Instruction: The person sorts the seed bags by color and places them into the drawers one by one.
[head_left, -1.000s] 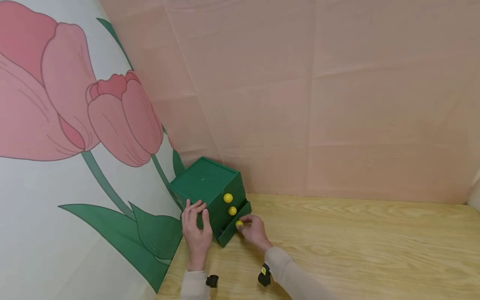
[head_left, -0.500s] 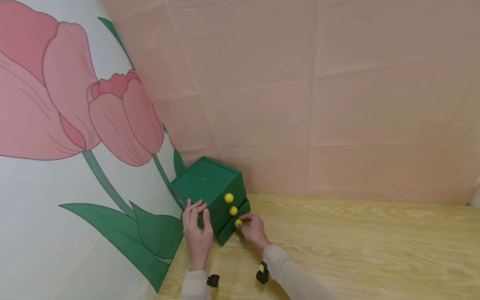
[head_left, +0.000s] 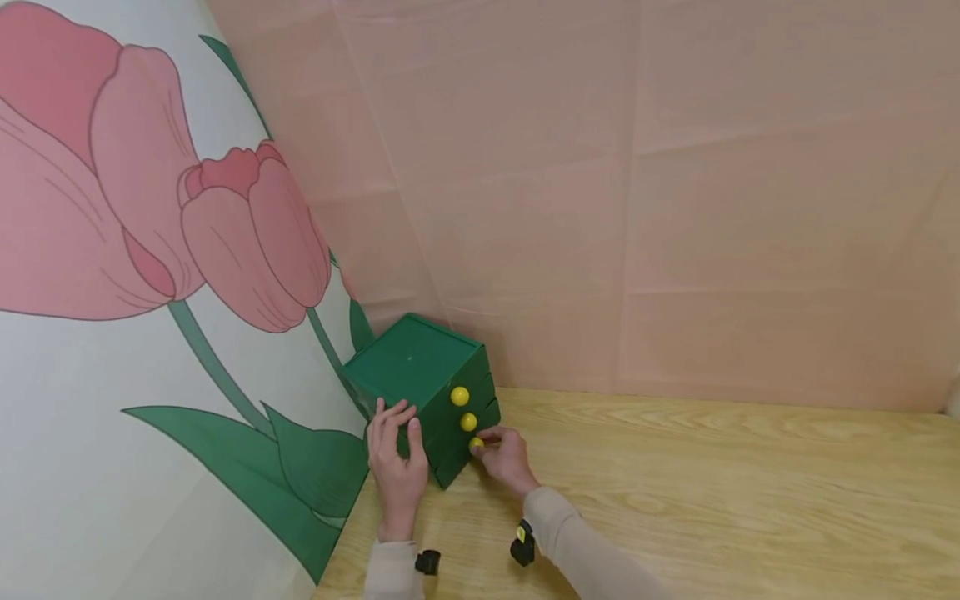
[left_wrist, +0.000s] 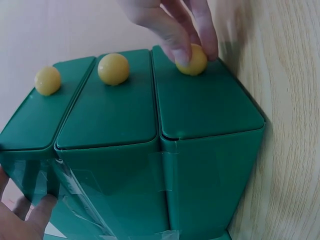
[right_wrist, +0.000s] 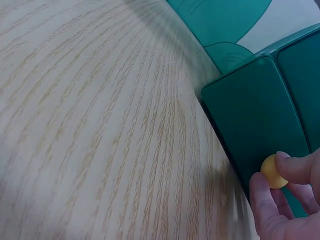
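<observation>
A green three-drawer box (head_left: pixel 408 358) stands on the table, a round yellow knob on each drawer front. My right hand (head_left: pixel 510 462) pinches the lowest yellow knob (right_wrist: pixel 272 172) between thumb and fingers. That bottom drawer (left_wrist: pixel 207 105) sits about level with the two drawers above it. The middle knob (left_wrist: pixel 113 69) and top knob (left_wrist: pixel 48 81) are untouched. On the box's near side, my left hand (head_left: pixel 397 471) rests with fairly straight fingers, the fingertips at the top edge. In the left wrist view only part of the left hand (left_wrist: pixel 22 220) shows.
A wood-grain table (head_left: pixel 712 492) extends to the right. Behind the box hangs a pink creased cloth (head_left: pixel 622 192). At the left stands a white panel (head_left: pixel 82 417) printed with pink tulips. Black wrist cameras (head_left: pixel 522 543) are strapped below both sleeves.
The bottom drawer, partly out one second ago, has slid into the box along with my right hand on its knob. My left hand has stayed on the box's side.
</observation>
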